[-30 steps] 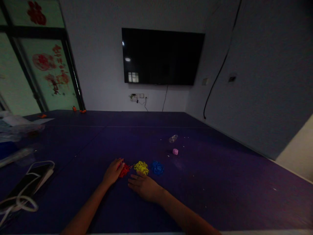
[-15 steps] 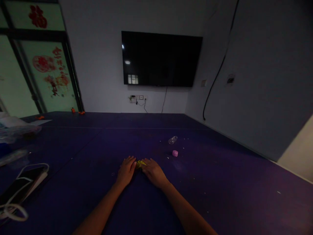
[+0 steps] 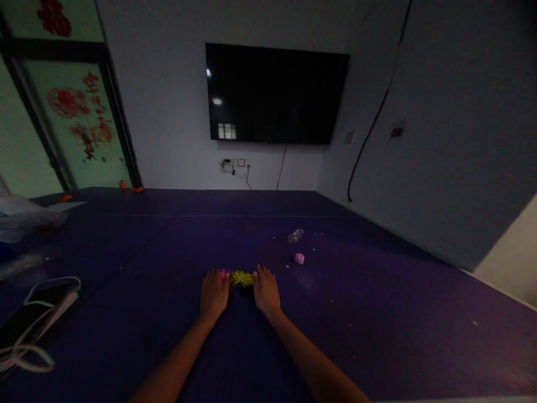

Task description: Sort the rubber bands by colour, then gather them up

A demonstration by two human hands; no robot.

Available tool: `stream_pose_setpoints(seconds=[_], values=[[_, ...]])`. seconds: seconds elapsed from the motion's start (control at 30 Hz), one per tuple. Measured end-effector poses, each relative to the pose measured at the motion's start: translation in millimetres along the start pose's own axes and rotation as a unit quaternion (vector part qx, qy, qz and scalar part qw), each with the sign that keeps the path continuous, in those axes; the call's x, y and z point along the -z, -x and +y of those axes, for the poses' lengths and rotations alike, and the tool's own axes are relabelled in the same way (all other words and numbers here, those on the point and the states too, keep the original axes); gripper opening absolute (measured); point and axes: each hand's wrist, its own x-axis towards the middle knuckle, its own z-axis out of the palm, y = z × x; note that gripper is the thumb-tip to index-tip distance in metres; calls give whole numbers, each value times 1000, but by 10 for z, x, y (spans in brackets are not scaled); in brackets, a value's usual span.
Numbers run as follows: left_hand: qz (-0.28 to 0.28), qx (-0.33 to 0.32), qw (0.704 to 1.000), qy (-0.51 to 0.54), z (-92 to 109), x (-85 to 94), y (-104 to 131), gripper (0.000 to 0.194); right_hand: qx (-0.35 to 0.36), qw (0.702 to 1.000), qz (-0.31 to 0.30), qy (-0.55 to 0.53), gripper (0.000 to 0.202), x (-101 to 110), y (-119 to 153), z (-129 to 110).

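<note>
A loose heap of thin yellow loops (image 3: 242, 279), like small rubber bands, lies on the dark blue-purple surface between my hands. My left hand (image 3: 215, 294) rests palm down at its left side, fingers stretched forward. Some pink loops (image 3: 225, 275) show by its thumb and fingertips, partly covered by the hand. On the other side, my right hand (image 3: 267, 291) lies with fingers extended and its thumb edge touching the yellow heap. Neither hand is closed round anything that I can see.
Ahead to the right are a small pink object (image 3: 299, 258) and a clear plastic container (image 3: 296, 236), with white scraps around. At left lie a phone-like dark slab (image 3: 33, 313), a white cable (image 3: 31, 358) and clear plastic bags (image 3: 31, 224). A wall (image 3: 440, 196) borders the right.
My hands have spread apart and turned to point more straight ahead, uncovering more of the yellow heap and some pink loops. The view has tilted slightly downward.
</note>
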Motion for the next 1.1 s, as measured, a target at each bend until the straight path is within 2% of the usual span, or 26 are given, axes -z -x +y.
stream_pose_setpoints(seconds=[0.07,0.13,0.27,0.4,0.5,0.57,0.67,0.73,0.83,0.9,1.0,1.1], values=[[2,-5,996,90,178,-88,-43,42,18,999,-26,-19,52,-43,-68,-89],[13,-8,978,206,372,-161,-84,37,38,996,-42,-67,51,-79,-137,-134],[8,-27,959,283,648,-250,-130,36,43,967,-29,-248,53,-110,-224,-83],[17,-12,937,349,635,-244,-130,43,34,920,22,-391,59,-82,-244,37],[52,51,899,432,505,-173,-160,49,29,916,36,-399,64,-37,-281,113],[81,88,885,451,430,-112,-199,53,34,918,26,-393,67,-7,-344,155],[85,111,883,448,387,-42,-230,60,42,920,-23,-388,72,15,-492,203],[64,97,896,428,403,-24,-194,65,47,922,-67,-379,75,9,-595,220],[18,11,938,346,448,-18,-58,73,55,922,-129,-361,76,-15,-694,222],[-24,-69,961,266,465,-7,48,88,59,915,-162,-365,77,-21,-704,218],[-81,-150,971,170,461,18,146,116,58,891,-186,-410,80,10,-647,223],[-122,-175,970,117,451,17,134,123,34,870,-170,-463,81,71,-557,250]])
